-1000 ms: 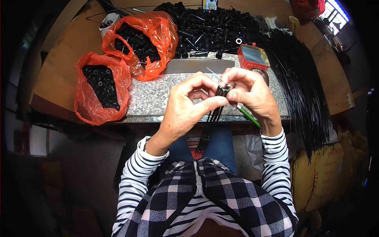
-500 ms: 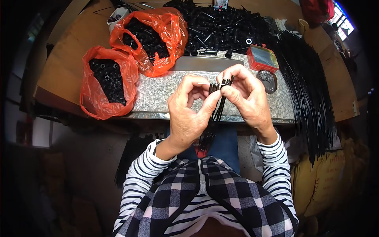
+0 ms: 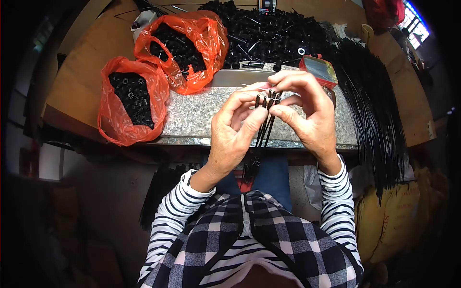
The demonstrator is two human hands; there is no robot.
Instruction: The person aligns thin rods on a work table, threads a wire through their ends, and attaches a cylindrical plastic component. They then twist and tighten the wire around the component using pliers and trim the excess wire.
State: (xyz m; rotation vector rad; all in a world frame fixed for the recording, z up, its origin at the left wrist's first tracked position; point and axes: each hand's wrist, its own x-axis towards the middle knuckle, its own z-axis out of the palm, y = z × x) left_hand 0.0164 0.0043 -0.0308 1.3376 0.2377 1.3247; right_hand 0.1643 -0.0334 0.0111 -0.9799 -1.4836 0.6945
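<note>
Over the front part of the speckled stone slab (image 3: pixel 187 115), my left hand (image 3: pixel 234 129) and my right hand (image 3: pixel 309 120) meet at the fingertips. Between them is a small bundle of thin black rods (image 3: pixel 265 127), its looped or capped tops upright and its long ends hanging down past the slab edge. My left thumb and fingers pinch the left side of the bundle. The right thumb and index finger close on its upper right side. A thin pale wire or needle (image 3: pixel 253 86) sticks out to the left near the tops.
Two red plastic bags (image 3: pixel 108 120) (image 3: pixel 218 43) of black parts stand at the left. Behind lies a heap of black parts (image 3: pixel 259 36) and a metal strip (image 3: pixel 230 78). At the right are a red box (image 3: pixel 319 71) and a long bundle of black strands (image 3: pixel 370 115).
The view has shifted, so the table sits further right than in the earliest frame. My right fingers have risen and spread a little around the rod tops, and the rods have turned between my fingertips.
</note>
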